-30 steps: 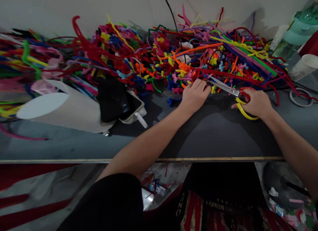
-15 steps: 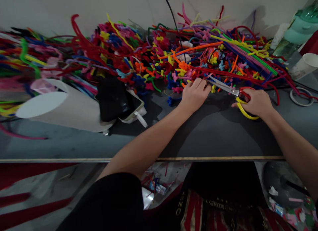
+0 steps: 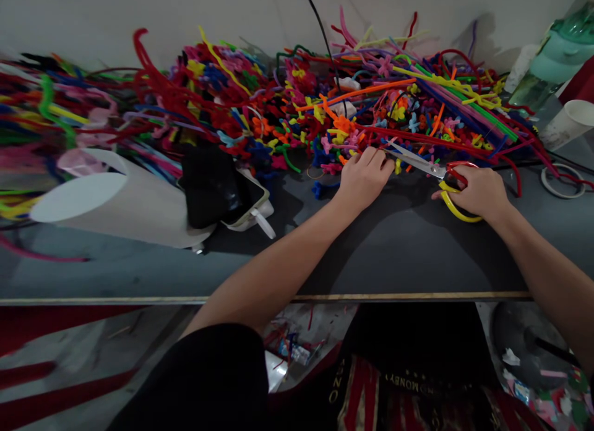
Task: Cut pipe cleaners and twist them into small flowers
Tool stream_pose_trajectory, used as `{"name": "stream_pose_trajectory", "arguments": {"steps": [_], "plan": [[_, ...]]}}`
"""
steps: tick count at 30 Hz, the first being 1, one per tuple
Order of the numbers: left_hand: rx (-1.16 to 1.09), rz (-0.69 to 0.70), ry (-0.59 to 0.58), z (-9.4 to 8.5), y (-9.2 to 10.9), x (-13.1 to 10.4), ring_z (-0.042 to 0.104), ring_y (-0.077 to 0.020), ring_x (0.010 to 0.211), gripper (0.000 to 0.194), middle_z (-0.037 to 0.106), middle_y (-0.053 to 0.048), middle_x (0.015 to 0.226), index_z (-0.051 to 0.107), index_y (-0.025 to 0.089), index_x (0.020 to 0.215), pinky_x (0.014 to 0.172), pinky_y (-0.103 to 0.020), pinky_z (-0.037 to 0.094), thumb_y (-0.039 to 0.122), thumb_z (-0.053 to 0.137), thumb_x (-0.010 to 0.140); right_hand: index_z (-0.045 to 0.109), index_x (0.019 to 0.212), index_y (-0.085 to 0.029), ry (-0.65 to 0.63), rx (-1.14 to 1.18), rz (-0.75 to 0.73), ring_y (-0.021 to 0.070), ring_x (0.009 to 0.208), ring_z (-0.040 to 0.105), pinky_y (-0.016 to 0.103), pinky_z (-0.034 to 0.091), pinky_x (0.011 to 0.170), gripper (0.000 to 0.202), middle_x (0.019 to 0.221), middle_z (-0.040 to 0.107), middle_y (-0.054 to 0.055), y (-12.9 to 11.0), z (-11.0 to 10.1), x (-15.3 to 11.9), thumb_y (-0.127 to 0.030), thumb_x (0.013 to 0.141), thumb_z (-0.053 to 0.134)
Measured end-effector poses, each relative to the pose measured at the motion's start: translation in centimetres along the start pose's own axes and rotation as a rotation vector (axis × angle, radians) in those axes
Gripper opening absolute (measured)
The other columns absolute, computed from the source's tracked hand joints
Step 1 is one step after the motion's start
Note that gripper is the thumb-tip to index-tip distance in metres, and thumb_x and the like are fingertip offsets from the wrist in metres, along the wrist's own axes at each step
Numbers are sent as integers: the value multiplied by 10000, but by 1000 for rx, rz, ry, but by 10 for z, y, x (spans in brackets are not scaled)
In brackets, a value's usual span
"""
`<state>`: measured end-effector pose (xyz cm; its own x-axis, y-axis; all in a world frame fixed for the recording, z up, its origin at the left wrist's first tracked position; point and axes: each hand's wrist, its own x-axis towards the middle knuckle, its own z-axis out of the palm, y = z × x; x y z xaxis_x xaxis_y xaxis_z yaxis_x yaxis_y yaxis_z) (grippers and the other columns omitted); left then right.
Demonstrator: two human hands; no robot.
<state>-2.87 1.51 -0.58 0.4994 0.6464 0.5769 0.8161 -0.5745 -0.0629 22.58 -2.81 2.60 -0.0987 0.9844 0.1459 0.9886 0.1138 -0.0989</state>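
Right of centre, the right hand (image 3: pixel 485 193) grips red-and-yellow-handled scissors (image 3: pixel 435 170), their blades pointing at the left hand (image 3: pixel 364 179), whose fingers bunch beside the pipe-cleaner pile (image 3: pixel 297 103), pinching what I cannot tell. Gold lettering (image 3: pixel 407 383) on dark clothing (image 3: pixel 417 341), bottom centre, reads "MONEY".

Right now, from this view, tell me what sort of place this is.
Probably a craft workshop: colourful pipe cleaners lie heaped along a workbench, the right hand holds scissors, and scraps litter the space below.
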Motion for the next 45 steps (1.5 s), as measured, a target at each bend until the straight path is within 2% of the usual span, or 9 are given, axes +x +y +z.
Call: {"name": "stream_pose_trajectory", "arguments": {"steps": [7,11,16,20,38,45], "plan": [[29,71,23,4,-1,-1,591,-228,862,319,653,-114,820,660,150,832,651,-332,405,116,373,966,672,889,-207,-11,29,38,259,711,616,307,341,593,594,691,653,69,-3,0,-1,-759,679,597],[46,119,50,7,0,-1,582,-226,822,336,632,-110,760,652,139,781,644,-329,408,100,367,955,659,876,-213,-20,50,56,263,727,617,306,340,596,605,705,659,65,-5,0,-1,-767,634,634],[40,132,58,9,0,-2,570,-224,811,331,626,-113,763,657,137,785,655,-332,428,102,374,951,621,798,-211,-28,62,49,239,697,602,296,326,584,596,669,630,51,-9,-1,-1,-788,649,608],[34,125,67,10,-1,-2,575,-219,819,333,630,-110,766,663,144,792,657,-328,437,109,375,956,625,857,-217,-26,80,48,233,706,599,295,332,593,622,697,635,47,-9,-2,-1,-799,641,607],[15,43,-103,-2,7,0,626,-222,758,288,648,-121,798,670,142,818,584,-325,415,87,406,920,608,823,-210,16,108,15,213,645,568,291,318,567,553,637,588,40,-6,-1,-1,-742,673,614],[64,51,-102,0,7,-1,589,-186,601,329,644,-121,796,682,138,812,496,-322,354,89,375,917,578,756,-209,20,101,18,196,613,549,287,302,556,538,589,555,26,-7,0,-1,-743,687,587]]}}
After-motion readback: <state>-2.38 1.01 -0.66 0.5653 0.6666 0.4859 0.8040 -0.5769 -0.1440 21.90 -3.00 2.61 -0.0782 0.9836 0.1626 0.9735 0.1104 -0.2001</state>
